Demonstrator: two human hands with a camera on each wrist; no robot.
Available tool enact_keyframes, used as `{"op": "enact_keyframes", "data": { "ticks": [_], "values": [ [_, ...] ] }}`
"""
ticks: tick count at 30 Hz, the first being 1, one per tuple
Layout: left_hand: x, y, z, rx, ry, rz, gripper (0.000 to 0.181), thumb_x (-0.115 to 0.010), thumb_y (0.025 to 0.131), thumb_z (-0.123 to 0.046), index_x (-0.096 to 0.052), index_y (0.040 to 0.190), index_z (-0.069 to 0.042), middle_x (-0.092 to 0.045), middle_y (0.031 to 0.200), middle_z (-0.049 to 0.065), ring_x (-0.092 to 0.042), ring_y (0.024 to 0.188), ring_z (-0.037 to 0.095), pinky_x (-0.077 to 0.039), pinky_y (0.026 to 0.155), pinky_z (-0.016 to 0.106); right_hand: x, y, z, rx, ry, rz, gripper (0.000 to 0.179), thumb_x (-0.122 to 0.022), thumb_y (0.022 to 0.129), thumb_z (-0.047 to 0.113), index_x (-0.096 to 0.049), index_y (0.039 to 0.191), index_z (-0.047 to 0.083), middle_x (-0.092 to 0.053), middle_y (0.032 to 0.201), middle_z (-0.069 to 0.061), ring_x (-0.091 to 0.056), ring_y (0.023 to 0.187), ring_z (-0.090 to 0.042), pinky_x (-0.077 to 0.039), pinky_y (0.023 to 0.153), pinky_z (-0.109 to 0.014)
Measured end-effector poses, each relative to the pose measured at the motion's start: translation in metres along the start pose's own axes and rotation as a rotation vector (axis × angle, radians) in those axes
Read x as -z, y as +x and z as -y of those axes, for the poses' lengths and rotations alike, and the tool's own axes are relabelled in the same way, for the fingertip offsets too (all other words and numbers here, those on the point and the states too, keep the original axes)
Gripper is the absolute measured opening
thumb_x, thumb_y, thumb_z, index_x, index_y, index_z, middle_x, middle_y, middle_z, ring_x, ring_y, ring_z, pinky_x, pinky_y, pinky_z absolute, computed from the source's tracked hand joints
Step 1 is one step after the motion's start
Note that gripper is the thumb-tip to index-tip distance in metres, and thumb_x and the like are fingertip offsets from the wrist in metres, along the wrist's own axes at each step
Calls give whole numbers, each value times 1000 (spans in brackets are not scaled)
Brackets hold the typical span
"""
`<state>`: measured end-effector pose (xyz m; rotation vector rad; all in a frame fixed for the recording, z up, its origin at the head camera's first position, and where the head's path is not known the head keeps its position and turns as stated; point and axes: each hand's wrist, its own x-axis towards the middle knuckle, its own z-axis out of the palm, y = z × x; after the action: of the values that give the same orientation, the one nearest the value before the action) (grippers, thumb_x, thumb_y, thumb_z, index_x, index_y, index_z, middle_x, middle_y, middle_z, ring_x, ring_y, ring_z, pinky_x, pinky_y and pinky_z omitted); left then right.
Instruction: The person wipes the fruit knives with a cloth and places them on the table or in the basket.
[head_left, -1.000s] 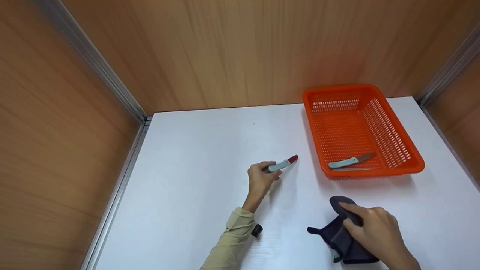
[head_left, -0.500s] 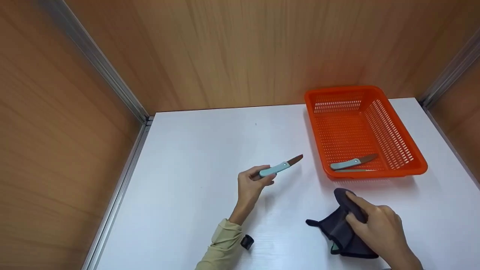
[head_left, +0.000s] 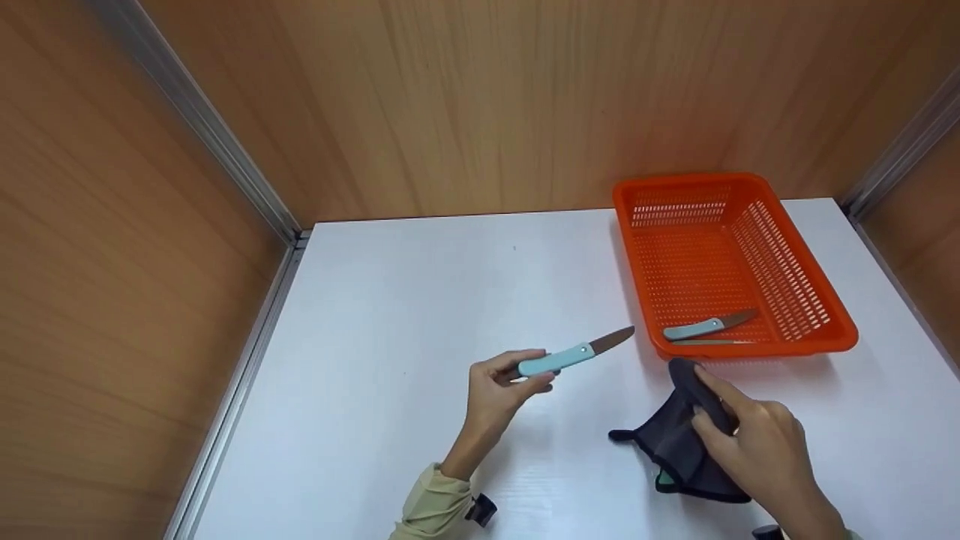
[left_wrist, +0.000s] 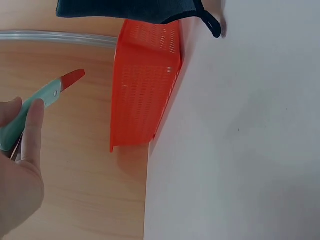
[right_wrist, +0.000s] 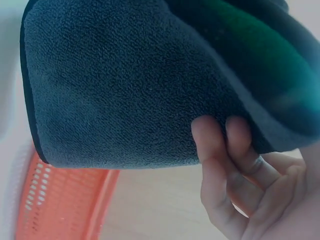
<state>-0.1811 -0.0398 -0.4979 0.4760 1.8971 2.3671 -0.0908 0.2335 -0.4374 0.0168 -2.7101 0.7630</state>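
Note:
My left hand point(head_left: 495, 397) holds a knife point(head_left: 559, 360) by its light blue handle, above the table. The blade points right, toward the basket, and looks reddish-brown. In the left wrist view the same knife point(left_wrist: 47, 94) sits between thumb and fingers. My right hand point(head_left: 765, 442) pinches a folded dark grey cloth point(head_left: 694, 442) with black edging and a hanging loop. A green patch shows inside its fold. In the right wrist view the cloth point(right_wrist: 115, 90) hangs with fingertips pressed on its surface. The cloth and the knife are apart.
An orange perforated basket point(head_left: 814, 266) stands at the table's back right. Inside lie a blue-handled knife point(head_left: 697, 328) and a thin pale item point(head_left: 705, 343) along the near wall. Wooden panels point(head_left: 465, 105) wall the white table point(head_left: 375, 315) at the back and sides.
The left hand has drawn slightly back toward me, turning the knife so more of its handle and blade shows. The right hand has lifted the cloth a little away from me.

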Motion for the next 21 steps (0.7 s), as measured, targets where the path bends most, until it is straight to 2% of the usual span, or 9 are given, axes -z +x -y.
{"op": "enact_keyframes", "data": {
  "ticks": [6, 10, 17, 21],
  "values": [
    [-2, -14, -10, -50, 7, 65, 30, -74, 80, -1, -66, 107, 9, -65, 99, 24, -69, 83, 31, -59, 72, 41, -1, 6, 7, 78, 43, -94, 43, -71, 71, -1, -69, 113, 3, -33, 46, 13, -27, 39, -3, -23, 34, -18],
    [-5, -21, -15, -58, 15, 96, 30, -74, 79, 0, -67, 107, 7, -66, 100, 21, -69, 84, 30, -59, 72, 40, -2, 6, 12, 146, 38, -118, 45, -72, 69, -1, -69, 113, 6, -31, 45, 15, -23, 39, -1, -21, 34, -17],
    [-9, -29, -19, -100, 30, 144, 30, -74, 80, 0, -66, 108, 8, -66, 102, 24, -68, 85, 27, -59, 71, 40, -5, 5, 30, 265, -2, -130, 48, -74, 64, -2, -72, 110, 11, -29, 46, 17, -18, 43, 2, -18, 37, -16],
    [-11, -33, -20, -124, 27, 135, 30, -74, 79, 1, -67, 106, 8, -67, 101, 24, -69, 83, 24, -59, 69, 40, -9, 4, 41, 318, -38, -77, 47, -76, 64, -1, -73, 109, 12, -27, 47, 19, -17, 43, 3, -17, 37, -15]
  ]
}}
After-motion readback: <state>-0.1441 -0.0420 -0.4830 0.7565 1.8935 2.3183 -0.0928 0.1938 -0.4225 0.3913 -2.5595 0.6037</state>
